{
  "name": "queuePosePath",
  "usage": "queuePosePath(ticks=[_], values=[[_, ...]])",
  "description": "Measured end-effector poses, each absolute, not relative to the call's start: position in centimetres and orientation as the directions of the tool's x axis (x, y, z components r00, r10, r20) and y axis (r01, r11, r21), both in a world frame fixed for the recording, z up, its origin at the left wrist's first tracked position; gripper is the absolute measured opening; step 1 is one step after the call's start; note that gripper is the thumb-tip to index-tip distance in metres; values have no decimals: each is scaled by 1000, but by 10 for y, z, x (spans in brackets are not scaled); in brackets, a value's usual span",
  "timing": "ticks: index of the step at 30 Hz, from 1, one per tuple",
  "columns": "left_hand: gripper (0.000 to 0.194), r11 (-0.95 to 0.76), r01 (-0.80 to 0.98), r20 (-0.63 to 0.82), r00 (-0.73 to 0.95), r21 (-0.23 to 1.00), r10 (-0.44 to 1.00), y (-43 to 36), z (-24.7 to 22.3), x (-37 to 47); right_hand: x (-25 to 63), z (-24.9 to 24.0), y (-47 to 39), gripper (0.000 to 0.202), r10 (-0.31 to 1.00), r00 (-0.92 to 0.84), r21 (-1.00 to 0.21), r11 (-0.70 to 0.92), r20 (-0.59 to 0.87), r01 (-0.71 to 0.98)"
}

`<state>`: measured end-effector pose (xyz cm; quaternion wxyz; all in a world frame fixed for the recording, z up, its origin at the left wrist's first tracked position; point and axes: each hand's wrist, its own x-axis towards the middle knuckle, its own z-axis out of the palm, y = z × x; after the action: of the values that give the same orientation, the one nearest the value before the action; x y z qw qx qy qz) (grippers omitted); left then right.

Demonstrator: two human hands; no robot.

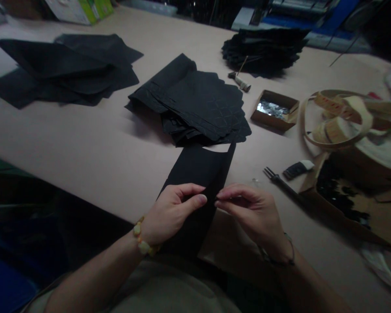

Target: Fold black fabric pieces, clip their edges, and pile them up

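Note:
A long black sheet [195,167], perhaps leather or fabric, lies over the table's front edge with its right side folded up. My left hand [177,208] grips it, thumb on top near the folded side. At that same edge, the thumb and forefinger of my right hand [252,213] are pinched together. A dark bit shows at those fingertips; whether it is a small piece or the sheet's edge I cannot make out. Beyond my hands rests a stack of black cut pieces [208,102], the top ones marked with curved lines.
More black sheets [81,69] lie at the left, and a dark pile [263,50] at the back. On the right are a small box of shiny metal parts [275,111], a pronged punch [280,180], a coiled tan strap [342,108] and a carton with black bits [342,191].

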<state>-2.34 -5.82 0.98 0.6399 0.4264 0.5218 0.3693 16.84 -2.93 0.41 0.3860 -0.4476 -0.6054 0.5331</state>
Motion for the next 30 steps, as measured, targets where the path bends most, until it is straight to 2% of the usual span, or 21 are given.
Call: queuePosePath(ticks=[4,15,19,23,25,27,28,30], values=[[23,335,27,-334,187,942,924,-56,11,-26,169,4,-27,15,952,-298,-991,-35,-72,127],[22,258,177,-299,269,950,916,-52,18,-34,171,10,-25,14,920,-364,-978,-75,-144,195],[20,153,272,-227,265,950,937,-53,21,-33,170,7,-25,14,927,-349,-979,-70,-135,193],[14,-64,402,-27,218,913,976,-56,20,-29,169,1,-23,13,913,-396,-980,-19,-97,196],[10,-172,456,84,207,873,975,-58,17,-27,170,-1,-22,11,906,-423,-973,96,-1,209],[6,-268,481,184,215,834,959,-60,14,-26,172,-1,-22,24,897,-382,-899,342,224,275],[5,-320,491,236,227,810,945,-62,13,-26,174,0,-23,36,862,-353,-805,482,364,347],[7,-427,520,348,247,740,904,-66,12,-25,179,4,-24,46,709,-378,-513,698,596,500]])
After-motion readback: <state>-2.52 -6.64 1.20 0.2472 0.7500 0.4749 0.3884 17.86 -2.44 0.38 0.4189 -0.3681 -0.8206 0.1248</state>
